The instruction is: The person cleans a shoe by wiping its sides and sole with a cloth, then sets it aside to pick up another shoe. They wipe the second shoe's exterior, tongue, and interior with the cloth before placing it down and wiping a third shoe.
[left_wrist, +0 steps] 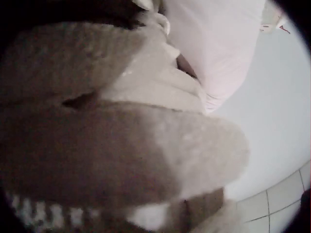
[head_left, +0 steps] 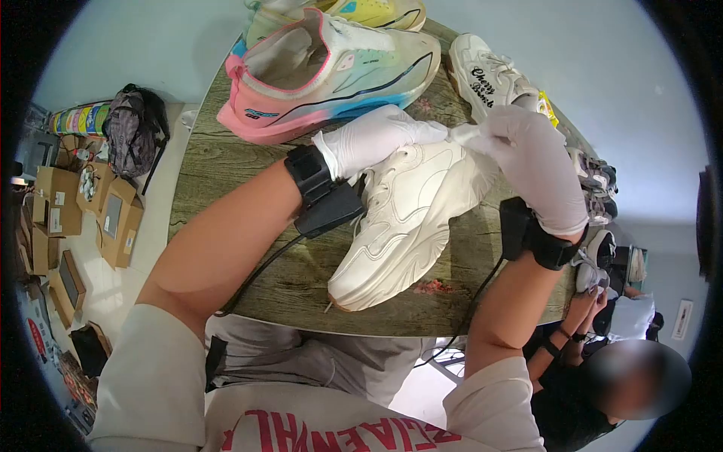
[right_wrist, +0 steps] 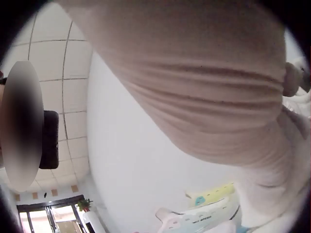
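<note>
A cream sneaker (head_left: 410, 203) stands on the wood-grain table, its toe towards the person's body. My left hand (head_left: 380, 139), in a white glove, grips the shoe's upper near the ankle opening. Across the heel end is my gloved right hand (head_left: 531, 162), thumb and fingers pinching a small white piece (head_left: 467, 135) whose kind I cannot tell. Both hands' fingertips come close together there. The left wrist view shows the right glove (left_wrist: 214, 43) right behind pale, blurred shoe surfaces (left_wrist: 194, 150). In the right wrist view, the glove (right_wrist: 209, 87) hides most of the work.
Beyond the hands sits a large pink, white and blue sneaker (head_left: 331, 75), with a yellow one (head_left: 376, 11) behind it. A white lettered shoe (head_left: 486, 75) stands at the far right. Another person's hands (head_left: 591, 301) hold a shoe at the right. Cartons (head_left: 60, 200) and a backpack (head_left: 134, 128) are at left.
</note>
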Tool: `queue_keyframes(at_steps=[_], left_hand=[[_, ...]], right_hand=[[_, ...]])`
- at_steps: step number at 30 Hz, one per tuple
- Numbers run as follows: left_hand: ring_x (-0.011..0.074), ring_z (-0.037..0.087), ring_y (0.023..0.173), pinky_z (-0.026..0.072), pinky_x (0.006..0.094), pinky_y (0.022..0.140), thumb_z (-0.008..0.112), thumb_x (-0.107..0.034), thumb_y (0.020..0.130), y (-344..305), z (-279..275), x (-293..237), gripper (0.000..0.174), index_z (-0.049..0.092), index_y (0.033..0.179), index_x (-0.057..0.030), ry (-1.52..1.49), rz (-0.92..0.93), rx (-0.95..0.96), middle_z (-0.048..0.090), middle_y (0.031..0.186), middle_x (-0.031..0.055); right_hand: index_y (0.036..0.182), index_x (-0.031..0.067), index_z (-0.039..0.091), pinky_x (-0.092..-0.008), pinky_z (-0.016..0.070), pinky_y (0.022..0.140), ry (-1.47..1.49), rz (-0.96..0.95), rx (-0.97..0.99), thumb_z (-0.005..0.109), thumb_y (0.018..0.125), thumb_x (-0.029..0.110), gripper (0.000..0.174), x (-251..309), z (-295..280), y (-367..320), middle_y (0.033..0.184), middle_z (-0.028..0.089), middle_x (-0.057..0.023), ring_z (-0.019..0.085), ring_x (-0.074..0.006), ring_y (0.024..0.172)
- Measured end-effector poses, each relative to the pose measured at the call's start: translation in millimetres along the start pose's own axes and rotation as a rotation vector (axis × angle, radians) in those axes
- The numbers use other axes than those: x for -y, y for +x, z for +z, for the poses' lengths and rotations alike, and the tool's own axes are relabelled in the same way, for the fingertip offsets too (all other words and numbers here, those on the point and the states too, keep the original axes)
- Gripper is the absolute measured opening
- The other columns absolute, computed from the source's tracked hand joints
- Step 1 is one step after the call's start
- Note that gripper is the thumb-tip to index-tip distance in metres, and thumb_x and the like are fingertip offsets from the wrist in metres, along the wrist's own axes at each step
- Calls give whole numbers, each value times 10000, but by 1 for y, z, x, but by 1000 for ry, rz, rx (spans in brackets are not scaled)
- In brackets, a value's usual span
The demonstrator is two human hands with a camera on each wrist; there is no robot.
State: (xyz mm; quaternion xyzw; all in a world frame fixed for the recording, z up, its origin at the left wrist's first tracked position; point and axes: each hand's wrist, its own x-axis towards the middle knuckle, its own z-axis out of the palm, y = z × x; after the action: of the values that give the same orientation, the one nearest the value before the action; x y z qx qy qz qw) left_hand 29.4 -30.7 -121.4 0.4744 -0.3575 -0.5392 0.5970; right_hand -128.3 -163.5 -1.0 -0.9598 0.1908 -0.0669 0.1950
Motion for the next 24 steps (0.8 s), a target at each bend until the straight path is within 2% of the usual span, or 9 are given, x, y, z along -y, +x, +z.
queue_keyframes(at_steps=[2,6,8,12,14,15,17,20,24], left_hand=[[22,591,766,479,233,698,627,-310,1006,1,3,1,366,759,1086,21,-49,7,-47,719,879,-21],[24,586,760,476,234,695,637,-322,999,0,-6,-2,370,764,1056,21,96,57,46,715,870,-25],[24,575,745,467,226,687,658,-332,983,4,-8,-2,367,772,1010,15,109,-59,62,708,855,-31],[31,569,739,461,226,684,682,-336,964,10,-14,13,362,773,964,14,130,-15,91,700,836,-25],[41,568,748,460,230,687,695,-315,953,8,-9,7,344,768,955,20,170,-13,99,698,833,-10],[41,568,748,460,230,687,695,-315,953,7,-9,5,344,768,955,20,170,-12,99,698,833,-10],[50,576,766,465,239,694,706,-299,944,5,-8,3,338,764,962,33,163,-20,90,701,843,4],[49,580,768,465,235,695,712,-290,940,3,-4,1,335,763,971,39,102,23,104,703,846,3],[48,580,759,463,235,688,715,-286,936,3,-5,1,336,763,971,44,127,-2,91,704,835,2]], right_hand=[[885,-47,675,-364,478,672,10,2,108,711,834,128,186,4,-10,-4,780,636,-170,608,-269,702],[861,-50,676,-351,465,661,3,-75,85,735,829,142,203,2,-11,-4,771,639,-158,575,-247,679],[853,-40,701,-341,463,663,38,38,-8,750,825,152,200,11,-17,-1,757,646,-137,577,-263,674],[842,-22,720,-348,464,663,-81,36,-130,742,837,178,202,-8,0,10,761,655,-145,606,-287,690],[878,-12,727,-368,464,663,45,-91,-27,723,855,202,216,-27,14,12,779,655,-174,620,-315,701],[878,-12,727,-368,464,663,45,-92,-28,723,855,202,216,-26,14,11,779,655,-174,620,-315,701],[881,-16,709,-382,459,668,109,-1,40,702,867,205,222,-22,13,8,795,650,-198,618,-325,718],[868,-33,682,-383,464,683,-47,-5,102,688,869,178,211,-12,-4,4,798,645,-197,625,-333,749],[846,-49,647,-383,462,684,-11,41,132,673,872,151,203,2,-14,-5,786,627,-192,615,-328,755]])
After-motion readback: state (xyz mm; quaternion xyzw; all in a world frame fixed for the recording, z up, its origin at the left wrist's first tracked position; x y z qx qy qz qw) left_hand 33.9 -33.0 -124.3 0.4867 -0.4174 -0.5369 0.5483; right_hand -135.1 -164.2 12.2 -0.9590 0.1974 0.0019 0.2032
